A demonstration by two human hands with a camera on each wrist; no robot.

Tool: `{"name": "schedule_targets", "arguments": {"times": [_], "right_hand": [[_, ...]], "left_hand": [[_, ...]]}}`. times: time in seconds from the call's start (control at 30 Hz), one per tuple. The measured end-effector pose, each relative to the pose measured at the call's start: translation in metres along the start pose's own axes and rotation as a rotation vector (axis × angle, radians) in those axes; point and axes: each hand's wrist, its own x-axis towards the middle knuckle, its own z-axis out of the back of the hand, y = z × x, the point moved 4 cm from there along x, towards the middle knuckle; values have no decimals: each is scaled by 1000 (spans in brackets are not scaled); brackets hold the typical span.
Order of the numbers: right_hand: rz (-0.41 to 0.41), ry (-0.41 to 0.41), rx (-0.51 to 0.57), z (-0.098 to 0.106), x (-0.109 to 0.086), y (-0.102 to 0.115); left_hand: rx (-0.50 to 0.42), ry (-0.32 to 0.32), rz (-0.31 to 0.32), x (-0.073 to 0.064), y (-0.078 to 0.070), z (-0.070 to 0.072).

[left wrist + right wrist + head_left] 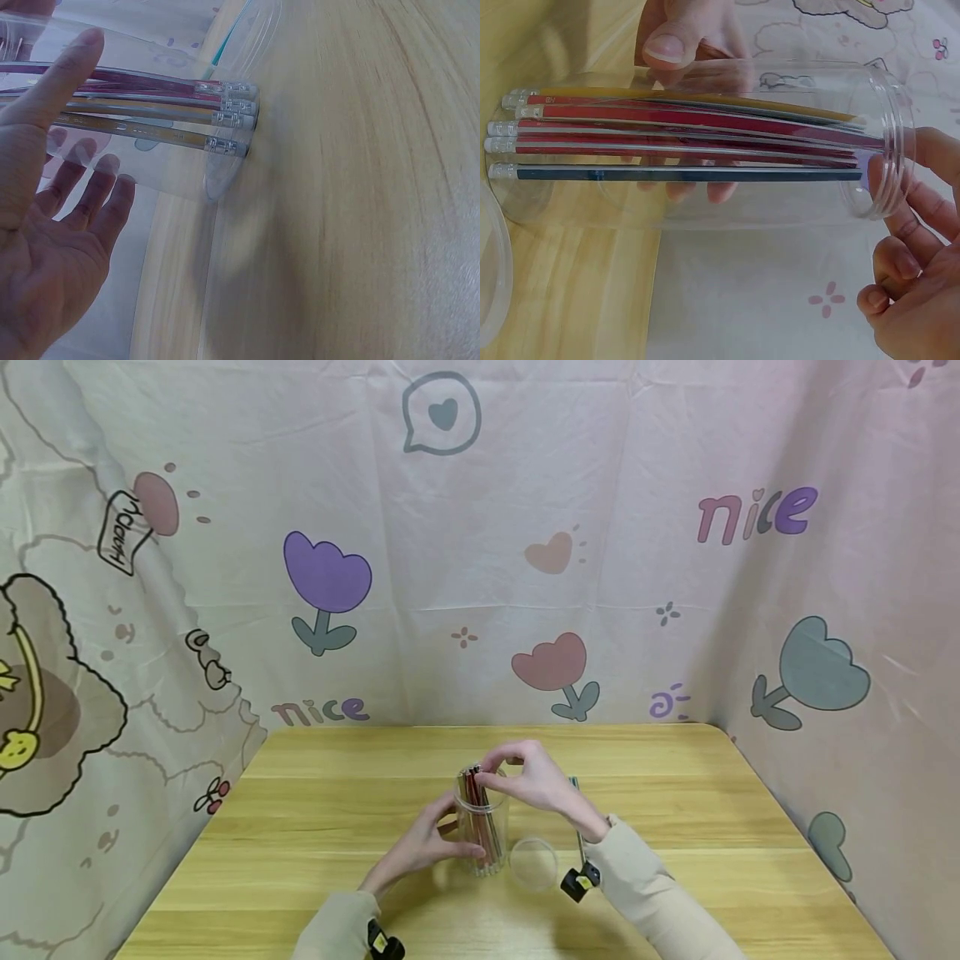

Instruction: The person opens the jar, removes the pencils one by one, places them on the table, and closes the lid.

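Note:
A clear plastic jar stands upright on the table, holding several pencils in red, yellow and dark colours. Their eraser ends rest at its bottom, as the right wrist view shows. My left hand grips the jar from the left, thumb on the near side and fingers round the far side. At the mouth, my right hand pinches the upper end of a red pencil between thumb and index finger; its last fingers are curled in. The fingertips' contact is partly hidden by the rim.
A round clear lid lies on the wooden table right of the jar. Beyond it a thin teal pencil-like stick lies partly under the right forearm. Printed cloth hangs behind the table and along its sides.

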Motion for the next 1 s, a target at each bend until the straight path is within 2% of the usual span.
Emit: {"name": "schedule_targets", "arguments": {"times": [0.47,0.7,1.0], "right_hand": [[45,-89,154,12,-10,3],[87,-167,189,22,-12,8],[169,-226,386,34,-16,14]], "left_hand": [[-20,6,0,0,1,0],[-34,4,17,-1,2,0],[46,-12,16,-2,1,1]]}}
